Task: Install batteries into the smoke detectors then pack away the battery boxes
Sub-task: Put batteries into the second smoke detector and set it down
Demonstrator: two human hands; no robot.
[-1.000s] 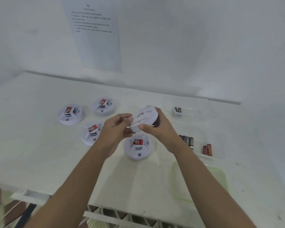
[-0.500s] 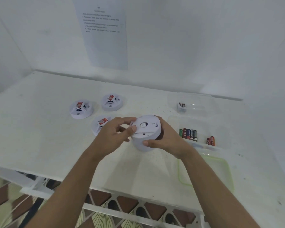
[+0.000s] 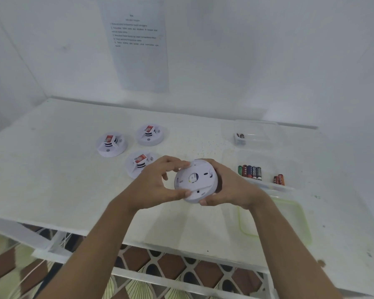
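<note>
head view, nearest first: two bare forearms reaching in over the front edge of the white table (image 3: pixel 73 180). just above the table's middle, a round white smoke detector (image 3: pixel 195 181), back face turned to the camera, clamped between both hands. left hand (image 3: pixel 158 184) curled round its left rim, thumb on the lower edge, fingertips on the upper. right hand (image 3: pixel 231 188) cupping its right side, thumb under the near rim. to the right, flat on the table, a green-rimmed lid (image 3: pixel 274 222). beyond that, a clear battery box (image 3: pixel 268 185) with a row of batteries (image 3: pixel 249 172) and a red pair (image 3: pixel 279 180). left of the hands, a near detector (image 3: pixel 138 164) partly hidden by the left hand, then a left detector (image 3: pixel 111 143) and a far detector (image 3: pixel 149 134), all on the table. farther back on the right, a second clear box (image 3: pixel 259 143) with two dark batteries (image 3: pixel 240 135) at its left end. on the wall, a printed sheet (image 3: pixel 138 46), text too blurred to read.
</note>
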